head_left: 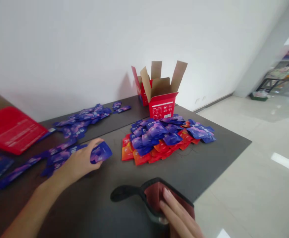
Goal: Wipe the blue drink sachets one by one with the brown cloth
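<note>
Holding a small purple packet (101, 153) upright at its fingertips, the left hand (85, 158) is over the table (208, 168), thumb below, fingers above, a firm pinch on the packet's near side! Down at the lower right, the right hand (177, 211) lays straight fingers against the brownish panel of a black-framed object (152, 196) whose stubby black arm points left; the thumb is hidden, so whether that hand grips it, I cannot tell.

And look at the middle of the table: a broad heap of packets (156, 134), purple piled on top, orange-red spilling out along the front and left. Right behind it, close up against the pile, stands an open red box (162, 107), brown flaps flung up, white print and a barcode on its front. Another red box (144, 96) peeks out behind that one, near the white wall (85, 49).

Over on the left, more purple packets (87, 117) lie strewn toward the wall, and a loose row of packets (60, 157) runs just beside the left forearm. At the far left, a red carton (15, 130) leans at a tilt, its print blurred.
</note>
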Motion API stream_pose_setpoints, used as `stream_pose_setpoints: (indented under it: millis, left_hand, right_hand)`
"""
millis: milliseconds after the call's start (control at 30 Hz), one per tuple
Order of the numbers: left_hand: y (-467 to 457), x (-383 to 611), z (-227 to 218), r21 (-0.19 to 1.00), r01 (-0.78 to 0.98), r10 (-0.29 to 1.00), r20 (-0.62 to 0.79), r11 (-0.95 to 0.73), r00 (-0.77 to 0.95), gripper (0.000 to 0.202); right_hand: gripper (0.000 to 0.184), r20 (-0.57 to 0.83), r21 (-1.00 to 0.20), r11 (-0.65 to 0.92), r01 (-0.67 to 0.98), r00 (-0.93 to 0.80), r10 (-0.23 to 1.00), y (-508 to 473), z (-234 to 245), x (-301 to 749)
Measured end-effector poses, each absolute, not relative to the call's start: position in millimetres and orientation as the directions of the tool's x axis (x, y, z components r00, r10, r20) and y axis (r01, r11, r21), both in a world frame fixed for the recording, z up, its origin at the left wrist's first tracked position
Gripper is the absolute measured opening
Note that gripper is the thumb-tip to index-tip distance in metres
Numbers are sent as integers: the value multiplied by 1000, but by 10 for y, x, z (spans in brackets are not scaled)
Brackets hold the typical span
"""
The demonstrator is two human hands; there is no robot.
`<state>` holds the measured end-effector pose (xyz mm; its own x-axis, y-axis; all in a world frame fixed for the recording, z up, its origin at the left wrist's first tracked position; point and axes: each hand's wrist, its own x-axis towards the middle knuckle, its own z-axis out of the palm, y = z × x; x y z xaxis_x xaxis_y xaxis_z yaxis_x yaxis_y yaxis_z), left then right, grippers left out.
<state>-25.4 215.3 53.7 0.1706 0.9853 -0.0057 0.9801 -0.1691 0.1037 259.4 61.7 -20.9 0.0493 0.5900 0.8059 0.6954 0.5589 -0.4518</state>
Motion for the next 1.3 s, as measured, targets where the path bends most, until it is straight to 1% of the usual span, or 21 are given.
stream_pose_setpoints:
  millis: [67,200,267,333,400,433,500,533,600,667,767,833,867,933,1000,1033,1100,1167,1300]
  left_hand:
    - [1763,-393,416,110,977,983,14,-184,184,65]
    - [1147,-512,164,130,926,935,65,-355,350,55]
    - [956,-501,159,78,903,904,120,-422,411,51]
    - [827,-442,245,-2,897,884,172,-442,435,44]
    - [740,-314,362,-90,921,886,252,-378,389,40]
    - [711,-220,413,-133,942,895,294,-309,335,39]
    - [683,11,477,-205,970,928,320,-130,192,44]
    - [686,135,491,-229,972,947,300,-46,116,47]
    - [724,359,491,-243,968,981,191,62,-15,49]
    - [782,498,475,-222,970,993,75,102,-88,45]
    - [824,513,422,-199,976,995,-3,93,-95,38]
    - [784,432,344,-198,980,999,-12,32,-35,36]
    - [742,378,294,-196,980,1000,-3,-30,30,35]
    - [625,265,192,-190,958,970,72,-214,232,35]
    - [488,166,135,-192,896,883,179,-401,434,33]
    - [423,127,132,-195,867,839,229,-458,494,33]
    - [321,75,167,-212,849,793,303,-485,529,32]
    - [270,50,207,-226,860,790,341,-458,510,33]
    - [268,53,162,-230,865,797,338,-445,500,37]
  right_hand:
    - [33,816,-445,594,670,30,578,626,-206,2614]
    - [43,799,-451,653,609,-51,600,624,-199,2653]
    - [44,780,-483,649,588,-48,624,603,-191,2659]
    - [43,773,-502,645,576,-36,633,580,-177,2656]
    - [43,763,-522,632,573,-17,646,569,-157,2648]
    - [42,759,-530,624,574,-7,651,572,-142,2643]
    - [41,754,-548,604,578,30,656,596,-100,2634]
    - [40,757,-554,595,582,56,650,615,-70,2629]
    - [38,768,-560,573,599,115,630,654,5,2621]
    - [38,788,-547,557,624,161,594,685,90,2617]
    - [39,817,-514,565,646,168,551,715,189,2617]
    - [39,822,-503,591,631,139,551,737,222,2614]
    - [40,821,-502,605,618,120,558,751,233,2608]
    - [42,818,-498,634,592,78,569,783,251,2584]
    - [44,820,-482,668,567,22,572,814,277,2540]
    - [45,820,-471,686,555,-11,572,826,294,2512]
    - [46,816,-455,718,526,-76,573,843,332,2450]
    - [46,807,-452,743,493,-128,576,855,372,2382]
    - [44,758,-493,770,404,-235,608,906,440,2211]
